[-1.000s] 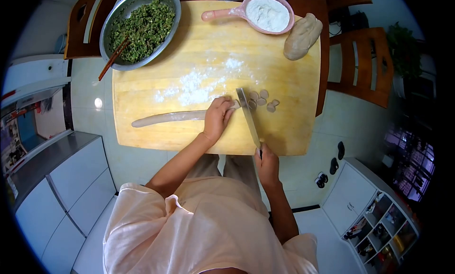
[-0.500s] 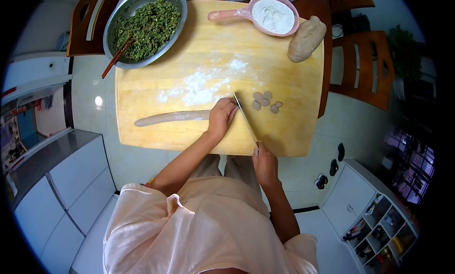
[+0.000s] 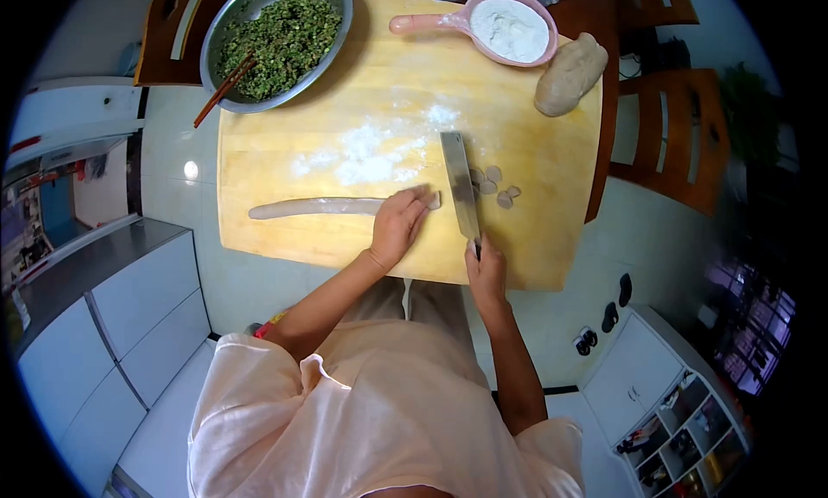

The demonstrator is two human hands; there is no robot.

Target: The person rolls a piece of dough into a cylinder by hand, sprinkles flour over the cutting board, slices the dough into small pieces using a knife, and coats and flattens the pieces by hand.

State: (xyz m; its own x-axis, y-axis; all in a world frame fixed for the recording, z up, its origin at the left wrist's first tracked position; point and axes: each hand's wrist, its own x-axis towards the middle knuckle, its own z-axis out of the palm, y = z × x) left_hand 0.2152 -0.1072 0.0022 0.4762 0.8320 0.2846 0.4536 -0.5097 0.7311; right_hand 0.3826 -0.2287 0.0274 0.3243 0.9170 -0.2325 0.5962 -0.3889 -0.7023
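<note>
A long dough roll [image 3: 319, 206] lies on the wooden board [image 3: 293, 136], and my left hand [image 3: 398, 226] is closed over its right part, with the cut end showing just past the fingertips. My right hand [image 3: 487, 269] grips the handle of a cleaver [image 3: 461, 179], whose broad blade points away from me, to the right of the roll's end and apart from it. Several small dough pieces [image 3: 504, 199] lie just right of the blade, which partly covers the group. White flour [image 3: 366, 157] is scattered beyond the roll.
A metal bowl [image 3: 342, 34] of green filling with chopsticks [image 3: 224, 90] is at the back left. A pink scoop [image 3: 420, 23] of flour and a dough lump [image 3: 571, 74] are at the back right. Wooden chairs [image 3: 681, 140] stand beyond the table's edges.
The cleaver was at the roll's end half a second ago; now it is farther right, its blade face showing. The left hand still holds the roll. The whole view has shifted slightly.
</note>
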